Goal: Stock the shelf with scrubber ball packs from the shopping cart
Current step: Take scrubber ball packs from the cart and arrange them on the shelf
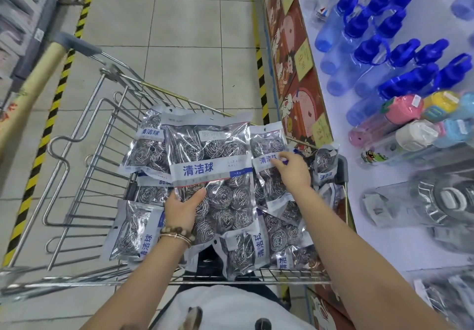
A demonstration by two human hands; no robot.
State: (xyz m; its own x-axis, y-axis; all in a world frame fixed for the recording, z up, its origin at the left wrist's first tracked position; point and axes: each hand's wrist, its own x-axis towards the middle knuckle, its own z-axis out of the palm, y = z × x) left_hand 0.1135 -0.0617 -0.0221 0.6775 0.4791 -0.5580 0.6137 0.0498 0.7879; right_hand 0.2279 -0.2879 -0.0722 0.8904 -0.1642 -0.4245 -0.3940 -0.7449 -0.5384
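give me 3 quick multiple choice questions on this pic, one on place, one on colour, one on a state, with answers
1. The shelf lies on which side of the cart? A left B right C behind
2. Most bottle caps on the shelf are: A red B blue C green
3. The left hand is: A open and empty B gripping the big pack C on the cart's handle

Answers: 1 B, the shelf runs along the cart's right. 2 B, rows of blue caps. 3 B, its thumb lies over the big pack's lower part.
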